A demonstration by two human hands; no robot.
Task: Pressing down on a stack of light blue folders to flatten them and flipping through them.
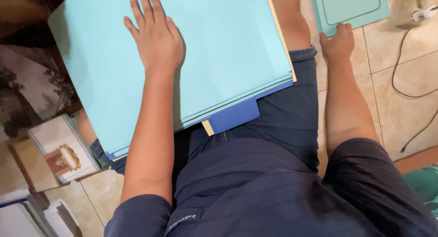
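A stack of light-blue paper folders [228,50] lies across my lap, with a darker blue folder and a cream sheet showing at its lower edge. My left hand [153,36] rests flat on top of the stack, fingers spread. My right hand [338,41] reaches to the tiled floor on the right and touches the near edge of a single light-blue folder [349,6] lying there; its fingers are curled at that edge, and whether they grip it is unclear.
A spiral-bound calendar with a red and gold emblem [64,150] and stacked books sit on the floor at the left. A wall power socket [417,6] with black cables [401,72] is at the right. A green mat [422,182] lies at the lower right.
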